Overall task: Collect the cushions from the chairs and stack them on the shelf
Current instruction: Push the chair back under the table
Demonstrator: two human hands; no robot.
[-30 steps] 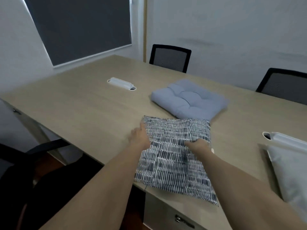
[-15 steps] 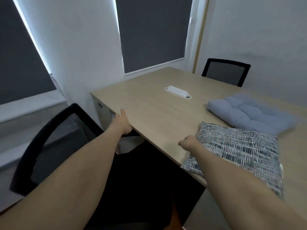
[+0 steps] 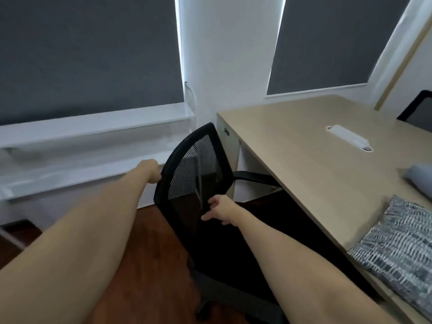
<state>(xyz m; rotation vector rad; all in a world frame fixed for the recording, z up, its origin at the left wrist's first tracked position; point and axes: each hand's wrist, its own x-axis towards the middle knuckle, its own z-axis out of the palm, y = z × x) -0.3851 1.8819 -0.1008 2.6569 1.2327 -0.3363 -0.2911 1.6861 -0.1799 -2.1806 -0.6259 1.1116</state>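
Head view: the left hand [image 3: 149, 170] sits at centre frame on the left rim of the black mesh chair [image 3: 194, 174]. Its fingers curl round the rim, with the tips hidden behind it. The right hand [image 3: 221, 210] lies with fingers spread and loose against the backrest's lower right side, holding nothing. At the lower right, the patterned cushion [image 3: 397, 249] overhangs the table [image 3: 304, 169] edge and is cut off by the frame. Above it, only a corner of the grey cushion [image 3: 418, 180] shows. The white ledge [image 3: 93, 146] at left is blurred.
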